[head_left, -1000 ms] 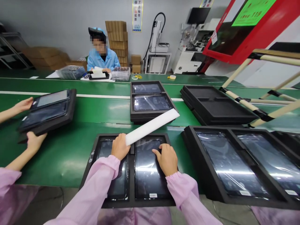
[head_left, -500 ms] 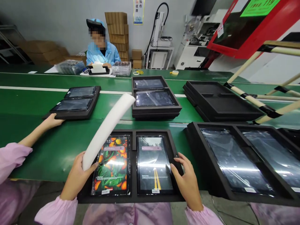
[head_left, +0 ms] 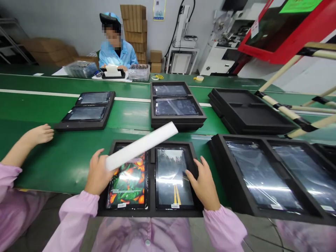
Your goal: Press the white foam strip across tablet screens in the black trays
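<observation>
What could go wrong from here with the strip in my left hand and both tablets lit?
1. The white strip held by the left hand slants over the left tablet; its free end might brush the film-covered screens.
2. The right hand rests on the right tablet at its edge; fingers may trigger the lit screen or smudge it.
3. The tray overhangs the near belt edge, so a pull could tip it.

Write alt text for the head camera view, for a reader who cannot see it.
A person's left hand holds a white foam strip above a black foam tray with two lit tablets, while the right hand rests on the right tablet. More trays of tablets sit on the green conveyor, and a co-worker's hand lies at left.
</observation>
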`<state>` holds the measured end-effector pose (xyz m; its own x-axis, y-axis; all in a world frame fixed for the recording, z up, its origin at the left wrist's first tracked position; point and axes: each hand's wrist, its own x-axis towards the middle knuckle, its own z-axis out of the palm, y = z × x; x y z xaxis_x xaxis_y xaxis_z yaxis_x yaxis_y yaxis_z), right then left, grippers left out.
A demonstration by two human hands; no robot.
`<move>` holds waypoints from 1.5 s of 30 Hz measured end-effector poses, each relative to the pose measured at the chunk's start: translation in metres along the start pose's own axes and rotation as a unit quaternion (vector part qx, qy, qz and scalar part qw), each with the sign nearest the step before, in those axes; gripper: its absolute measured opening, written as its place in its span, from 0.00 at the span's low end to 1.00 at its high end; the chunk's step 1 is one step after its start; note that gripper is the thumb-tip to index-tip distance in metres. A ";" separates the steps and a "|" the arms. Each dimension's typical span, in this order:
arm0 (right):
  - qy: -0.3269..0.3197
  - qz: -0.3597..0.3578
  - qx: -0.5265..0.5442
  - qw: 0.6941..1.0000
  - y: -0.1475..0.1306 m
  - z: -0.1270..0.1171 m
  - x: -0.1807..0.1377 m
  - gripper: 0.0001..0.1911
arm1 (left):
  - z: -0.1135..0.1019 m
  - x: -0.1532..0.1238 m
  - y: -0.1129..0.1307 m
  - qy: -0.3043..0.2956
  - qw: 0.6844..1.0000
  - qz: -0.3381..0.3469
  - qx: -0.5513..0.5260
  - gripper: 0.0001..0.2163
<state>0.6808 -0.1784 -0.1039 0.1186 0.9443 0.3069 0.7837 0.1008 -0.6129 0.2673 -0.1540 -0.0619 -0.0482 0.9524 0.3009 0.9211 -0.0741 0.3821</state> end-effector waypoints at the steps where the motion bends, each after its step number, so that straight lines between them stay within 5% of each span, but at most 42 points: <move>1: 0.015 0.007 0.022 1.000 -0.002 -0.002 0.004 0.28 | -0.001 0.010 0.001 0.018 1.000 -0.004 -0.004 0.23; 8: 0.068 0.080 0.259 0.960 -0.009 -0.018 -0.003 0.23 | -0.013 0.024 0.012 -0.024 0.998 0.017 -0.054 0.27; 14: 0.074 0.065 0.426 0.900 -0.012 -0.021 0.035 0.30 | -0.010 0.047 0.036 -0.113 0.987 0.065 -0.090 0.32; 19: 0.082 0.017 0.379 0.922 -0.012 -0.029 0.057 0.32 | -0.012 0.059 0.044 -0.173 0.975 0.115 -0.081 0.36; 25: 0.048 0.002 0.307 0.951 -0.005 -0.041 0.045 0.46 | -0.017 0.054 0.037 -0.200 0.963 0.156 -0.089 0.32; 30: -0.072 0.012 0.244 0.967 0.008 -0.042 0.031 0.38 | -0.026 0.044 0.027 -0.226 0.958 0.141 -0.103 0.32; 34: -0.085 0.012 0.192 0.978 0.015 -0.036 0.022 0.30 | -0.029 0.032 0.020 -0.258 0.954 0.102 -0.110 0.32; 40: -0.071 0.037 0.171 0.982 0.019 -0.035 0.016 0.29 | -0.025 0.025 0.023 -0.224 0.963 0.052 -0.141 0.32; 45: 0.023 0.046 0.237 0.970 -0.003 -0.052 0.033 0.27 | -0.047 0.032 0.045 -0.094 0.981 0.021 -0.168 0.26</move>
<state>0.7140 -0.1641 -0.0548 0.2117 0.9421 0.2602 0.4003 0.1593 -0.9024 0.2892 -0.1410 0.0056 0.0880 0.9819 0.1675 0.7396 -0.1770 0.6493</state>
